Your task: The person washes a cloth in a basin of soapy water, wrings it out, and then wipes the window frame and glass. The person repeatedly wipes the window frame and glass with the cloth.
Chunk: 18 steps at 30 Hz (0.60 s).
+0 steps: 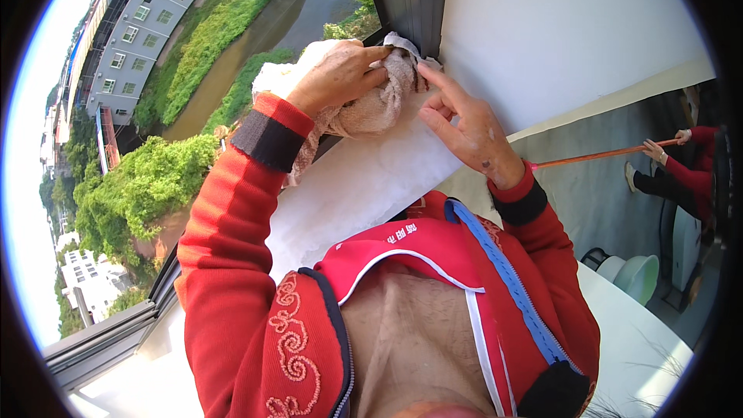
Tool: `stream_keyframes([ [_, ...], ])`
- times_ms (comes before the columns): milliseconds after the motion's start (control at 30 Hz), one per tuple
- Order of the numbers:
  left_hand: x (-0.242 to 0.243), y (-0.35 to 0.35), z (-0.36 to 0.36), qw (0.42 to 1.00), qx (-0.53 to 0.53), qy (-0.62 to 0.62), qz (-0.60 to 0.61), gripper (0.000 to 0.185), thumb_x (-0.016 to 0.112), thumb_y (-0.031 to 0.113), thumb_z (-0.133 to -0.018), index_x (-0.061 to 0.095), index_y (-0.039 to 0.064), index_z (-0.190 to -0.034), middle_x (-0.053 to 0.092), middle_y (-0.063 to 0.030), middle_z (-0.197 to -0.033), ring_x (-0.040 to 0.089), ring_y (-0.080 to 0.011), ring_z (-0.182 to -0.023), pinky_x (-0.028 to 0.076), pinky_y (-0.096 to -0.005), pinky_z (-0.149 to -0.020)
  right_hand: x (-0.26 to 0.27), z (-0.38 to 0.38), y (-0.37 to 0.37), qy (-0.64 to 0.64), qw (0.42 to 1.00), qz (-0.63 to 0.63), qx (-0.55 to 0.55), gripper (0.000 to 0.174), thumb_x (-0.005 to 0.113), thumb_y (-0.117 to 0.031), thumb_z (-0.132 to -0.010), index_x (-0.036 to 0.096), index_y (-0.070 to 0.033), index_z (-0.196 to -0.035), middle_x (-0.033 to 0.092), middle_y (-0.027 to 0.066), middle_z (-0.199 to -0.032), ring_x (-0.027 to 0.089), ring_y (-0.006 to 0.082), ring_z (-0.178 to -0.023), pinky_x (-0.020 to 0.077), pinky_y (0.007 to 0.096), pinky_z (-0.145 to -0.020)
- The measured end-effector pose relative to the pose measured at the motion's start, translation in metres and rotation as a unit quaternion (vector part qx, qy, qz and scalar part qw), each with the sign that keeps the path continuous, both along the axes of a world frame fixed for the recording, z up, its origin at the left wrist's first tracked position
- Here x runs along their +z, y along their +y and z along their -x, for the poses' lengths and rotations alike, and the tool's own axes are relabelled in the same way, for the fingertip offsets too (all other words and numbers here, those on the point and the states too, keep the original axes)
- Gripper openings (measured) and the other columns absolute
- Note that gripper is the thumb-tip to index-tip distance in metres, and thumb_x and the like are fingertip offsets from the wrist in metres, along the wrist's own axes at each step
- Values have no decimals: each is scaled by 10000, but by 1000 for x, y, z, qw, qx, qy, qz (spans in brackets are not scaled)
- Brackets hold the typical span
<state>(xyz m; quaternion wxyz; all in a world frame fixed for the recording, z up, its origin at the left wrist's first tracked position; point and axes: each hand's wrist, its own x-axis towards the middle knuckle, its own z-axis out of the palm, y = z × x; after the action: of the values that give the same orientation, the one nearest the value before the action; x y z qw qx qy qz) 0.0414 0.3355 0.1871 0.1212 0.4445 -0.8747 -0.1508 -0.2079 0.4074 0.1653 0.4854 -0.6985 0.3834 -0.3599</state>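
Note:
My left hand [339,75] grips a bunched, pale terry cloth [371,116] with darker stains, pressed into the corner of a dark metal window frame [409,3]. Part of the cloth hangs down over the frame's lower edge beneath my left wrist. My right hand [473,133] is just right of it, index finger stretched to the cloth's edge near the corner. Its other fingers are curled, the thumb stands apart, and nothing shows in its grasp. Below both hands runs a white windowsill [365,168] with a mottled surface.
A white wall [557,29] borders the corner on the right. Beyond it, another person's hands [656,151] hold a long orange-brown pole [603,155] over the grey floor. A pale green basin [638,280] is at lower right. Left, the window looks far down onto trees and water.

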Motion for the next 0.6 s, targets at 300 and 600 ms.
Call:
stream_keyframes([
  [300,8,-18,17,977,7,-212,-16,372,533,344,-945,697,58,-1118,724,-225,-885,705,-399,-819,560,-477,-749,-21,-13,-2,38,996,-47,63,547,641,-108,-971,466,-49,-1486,671,68,-940,607,127,-812,515,286,-759],
  [600,27,27,12,961,-1,-277,-8,297,576,230,-886,740,15,-764,718,-194,-762,722,-342,-702,572,-444,-620,-15,14,1,-30,998,50,13,515,640,-81,-964,488,-32,-1454,663,73,-860,616,151,-763,524,294,-739],
])
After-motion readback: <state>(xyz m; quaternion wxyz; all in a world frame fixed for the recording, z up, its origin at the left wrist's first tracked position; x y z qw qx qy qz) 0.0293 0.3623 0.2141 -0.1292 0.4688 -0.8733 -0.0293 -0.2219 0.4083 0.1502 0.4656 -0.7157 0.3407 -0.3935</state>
